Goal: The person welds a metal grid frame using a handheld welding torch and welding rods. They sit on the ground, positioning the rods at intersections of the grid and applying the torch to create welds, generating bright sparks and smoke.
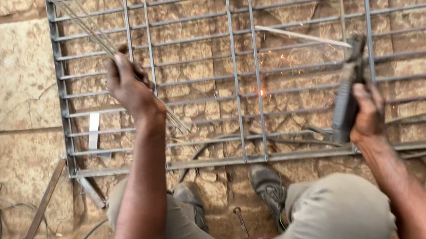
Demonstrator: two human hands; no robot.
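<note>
Motion blur is smearing the welding electrode holder (pixel 347 96), so its clamp end is hard to make out; the right hand (pixel 369 112) is clenching its grip round the dark handle, a thin rod (pixel 306 37) reaching left from the top. The left hand (pixel 129 84) is grasping a bundle of welding rods (pixel 90 30), their ends blurring. Sparks are glowing on the metal grille (pixel 237 85) lying across the stone floor (pixel 2 71), its top edge being cut off. Knees are hiding part of the shoes (pixel 269 188).
</note>
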